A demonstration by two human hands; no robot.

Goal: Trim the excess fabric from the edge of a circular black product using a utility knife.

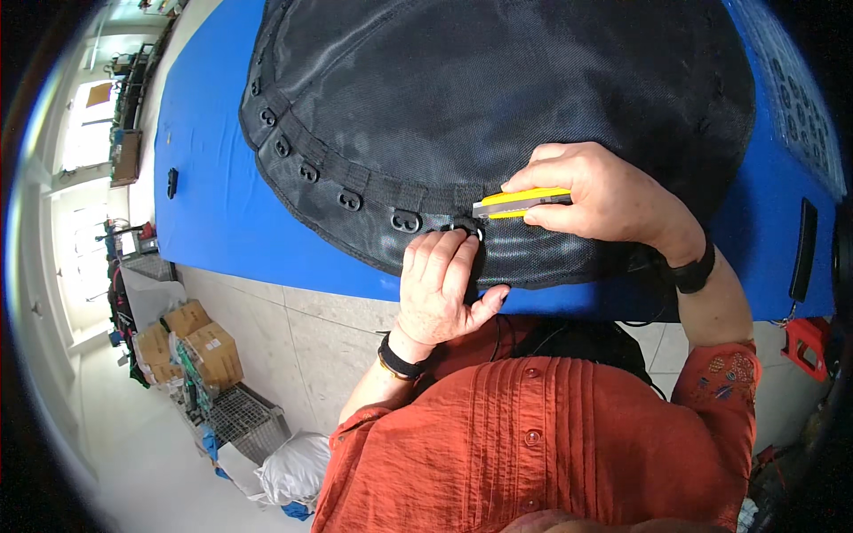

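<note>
A large round piece of black mesh fabric (498,98) spreads over the blue table. Along its curved near edge runs a webbing band with black plastic buckles (406,220) spaced out on it. My left hand (444,280) grips the near edge, fingers bent over the fabric beside a buckle and thumb toward the table's front. In my closed right hand (613,195) is a yellow utility knife (533,201). Its metal tip points left, at the band just above my left fingertips. Those fingertips partly cover the buckle there, and whether the blade touches the webbing I cannot tell.
The blue table (209,209) reaches past the fabric on the left and right. A small black object (172,183) lies at its left, a long black strip (803,249) at its right. A red-handled tool (807,346) hangs beyond the right corner. Cardboard boxes (213,354) stand on the floor, lower left.
</note>
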